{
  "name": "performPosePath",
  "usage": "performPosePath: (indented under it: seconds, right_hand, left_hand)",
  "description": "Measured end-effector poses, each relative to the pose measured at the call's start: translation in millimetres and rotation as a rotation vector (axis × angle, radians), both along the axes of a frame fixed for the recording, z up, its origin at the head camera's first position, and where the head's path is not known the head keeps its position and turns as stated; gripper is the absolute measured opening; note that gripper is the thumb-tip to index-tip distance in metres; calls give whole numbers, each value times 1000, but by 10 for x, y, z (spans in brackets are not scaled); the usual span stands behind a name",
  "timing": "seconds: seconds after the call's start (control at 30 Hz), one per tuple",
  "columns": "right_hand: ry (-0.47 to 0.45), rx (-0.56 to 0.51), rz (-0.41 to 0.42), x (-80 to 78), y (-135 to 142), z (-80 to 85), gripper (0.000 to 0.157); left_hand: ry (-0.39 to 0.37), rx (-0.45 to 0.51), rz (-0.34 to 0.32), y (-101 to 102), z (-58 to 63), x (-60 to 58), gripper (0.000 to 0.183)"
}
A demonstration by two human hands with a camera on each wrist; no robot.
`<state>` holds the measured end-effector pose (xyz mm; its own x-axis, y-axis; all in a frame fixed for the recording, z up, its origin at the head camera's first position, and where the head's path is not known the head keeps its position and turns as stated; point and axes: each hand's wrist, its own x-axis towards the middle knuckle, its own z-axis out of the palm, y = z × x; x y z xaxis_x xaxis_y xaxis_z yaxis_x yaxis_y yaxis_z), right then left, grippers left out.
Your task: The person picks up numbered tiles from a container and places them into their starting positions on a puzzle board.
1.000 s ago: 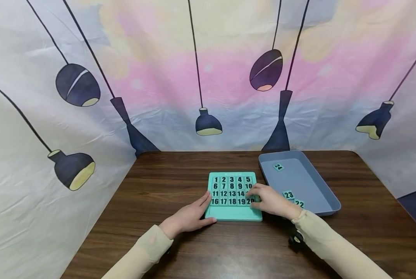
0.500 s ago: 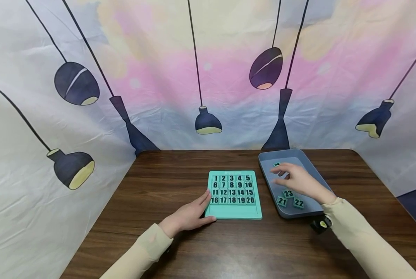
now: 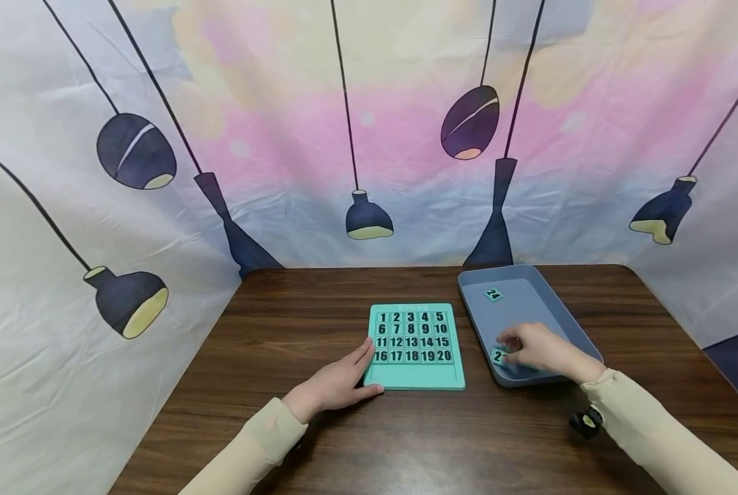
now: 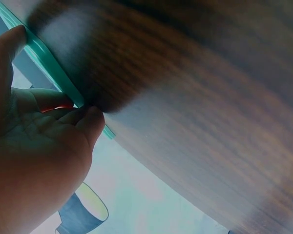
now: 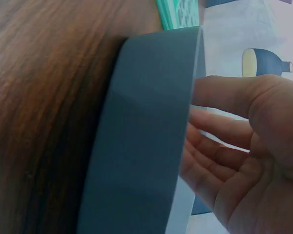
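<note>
A mint-green number board (image 3: 415,377) lies on the table, its rows filled with numbered tiles and its bottom strip bare. My left hand (image 3: 334,385) rests at its lower-left corner, fingers along the left side and thumb at the bottom edge. The left wrist view shows those fingers against the board's edge (image 4: 53,68). My right hand (image 3: 545,349) reaches into the blue-grey tray (image 3: 523,309), thumb and fingers apart over a tile (image 3: 498,356) whose visible digit is 2. It covers the other near tiles. In the right wrist view the tray wall (image 5: 141,122) hides the fingertips.
A tile marked 24 (image 3: 493,295) lies near the tray's far end. The tray stands right of the board on a dark wooden table (image 3: 369,440). Behind the table hangs a cloth (image 3: 307,227) printed with lamps.
My right hand has left the board, moved right over the tray, then come down towards the near tiles. A tile marked 15 now shows where its fingers were. The left hand stays put.
</note>
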<state>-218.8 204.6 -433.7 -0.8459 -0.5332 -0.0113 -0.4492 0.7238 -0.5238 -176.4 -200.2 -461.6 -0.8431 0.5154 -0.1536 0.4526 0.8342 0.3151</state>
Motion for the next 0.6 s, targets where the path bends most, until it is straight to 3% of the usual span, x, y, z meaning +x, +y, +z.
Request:
performPosePath:
  seconds: [0.4, 0.6]
  right_hand:
    - [13, 127, -32, 17, -85, -103, 31]
    - [12, 107, -47, 47, -116, -102, 26]
  left_hand:
    - [9, 3, -3, -15, -5, 8, 85]
    - [6, 0, -4, -16, -9, 9, 86]
